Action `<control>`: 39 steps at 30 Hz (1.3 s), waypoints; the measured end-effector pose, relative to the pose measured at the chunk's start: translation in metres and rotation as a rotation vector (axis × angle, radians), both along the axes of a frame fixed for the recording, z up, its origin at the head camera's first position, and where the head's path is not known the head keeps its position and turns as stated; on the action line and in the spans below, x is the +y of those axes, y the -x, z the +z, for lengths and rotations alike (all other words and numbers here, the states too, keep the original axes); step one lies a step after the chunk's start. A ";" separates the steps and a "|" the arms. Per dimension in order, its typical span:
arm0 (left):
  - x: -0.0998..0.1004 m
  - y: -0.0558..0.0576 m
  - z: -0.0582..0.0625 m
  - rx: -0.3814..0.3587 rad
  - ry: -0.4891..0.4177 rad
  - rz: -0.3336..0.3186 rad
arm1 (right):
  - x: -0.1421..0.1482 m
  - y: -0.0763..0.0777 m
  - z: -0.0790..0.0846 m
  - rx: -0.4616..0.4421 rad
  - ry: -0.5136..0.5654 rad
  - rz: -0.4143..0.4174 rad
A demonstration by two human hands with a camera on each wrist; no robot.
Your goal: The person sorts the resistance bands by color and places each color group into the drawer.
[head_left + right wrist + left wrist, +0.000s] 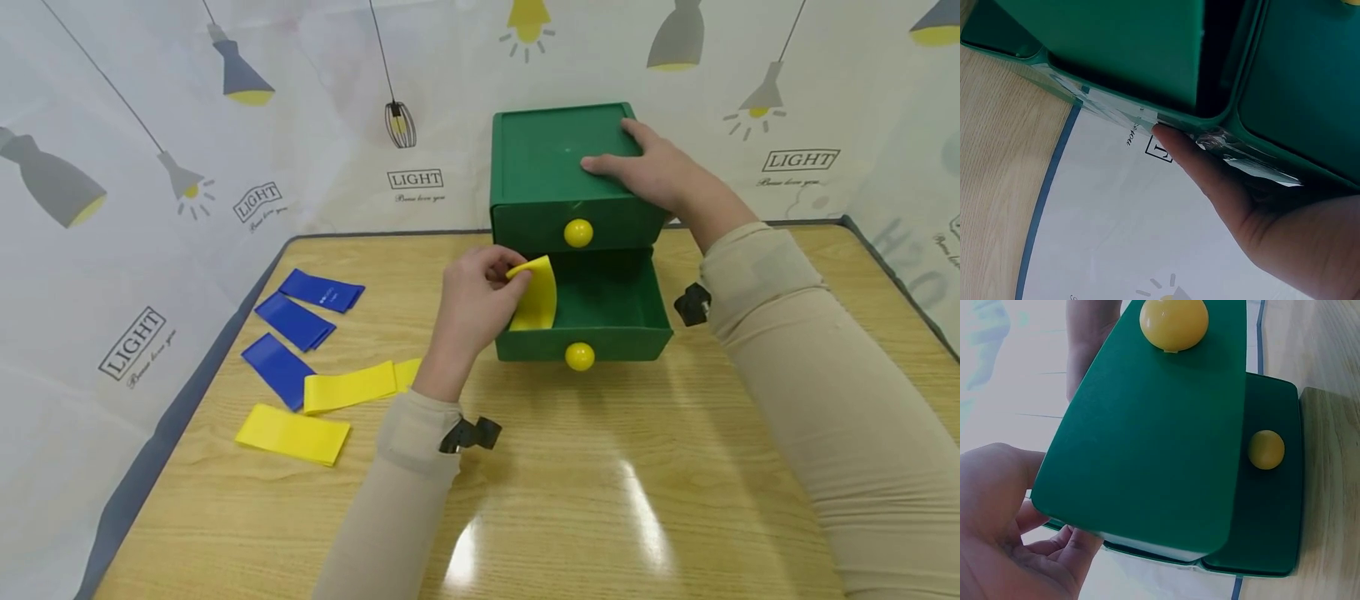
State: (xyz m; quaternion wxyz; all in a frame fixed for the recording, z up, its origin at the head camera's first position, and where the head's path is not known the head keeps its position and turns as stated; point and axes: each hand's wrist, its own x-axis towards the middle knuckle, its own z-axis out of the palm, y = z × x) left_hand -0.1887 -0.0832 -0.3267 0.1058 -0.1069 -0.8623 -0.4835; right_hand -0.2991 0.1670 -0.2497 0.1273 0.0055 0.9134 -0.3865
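Observation:
My left hand point(480, 292) pinches a folded yellow resistance band point(536, 296) between thumb and fingers. The band stands upright inside the left end of a pulled-out drawer point(585, 346) of a green drawer cabinet point(562, 158). In the left wrist view, my left hand's fingers point(1079, 553) lie over the drawer's side wall, and the band is hidden. My right hand point(660, 171) rests on the cabinet's right edge. Its thumb lies flat on top, and a straight finger point(1194, 159) touches the side in the right wrist view.
Left on the wooden table point(562, 500) lie several blue resistance bands point(296, 321), a yellow band point(292, 433) and another yellow one point(352, 387) partly behind my left wrist. Below the pulled-out drawer is a shut drawer point(1266, 506). A printed sheet point(435, 83) hangs behind.

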 end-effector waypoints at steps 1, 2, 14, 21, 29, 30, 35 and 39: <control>0.000 0.000 0.000 0.000 0.000 0.000 | 0.000 0.000 0.000 0.000 0.000 0.000; 0.000 0.000 -0.001 0.001 0.000 -0.001 | 0.000 0.000 -0.001 0.000 0.000 0.000; 0.001 0.001 -0.002 -0.001 0.001 0.000 | 0.002 0.001 -0.003 -0.005 0.012 0.002; 0.002 0.001 -0.001 0.001 0.003 0.003 | 0.003 0.001 -0.003 -0.010 0.021 -0.002; 0.001 0.002 -0.003 0.012 -0.010 0.010 | 0.002 0.001 -0.002 0.000 0.024 0.000; 0.001 0.002 -0.003 0.015 -0.010 0.011 | 0.001 0.001 -0.002 0.000 0.022 0.000; 0.000 0.003 -0.007 0.042 -0.009 0.016 | 0.002 0.001 -0.003 0.001 0.032 0.001; 0.001 0.003 -0.008 0.058 0.000 0.026 | 0.002 0.002 -0.004 -0.002 0.048 0.007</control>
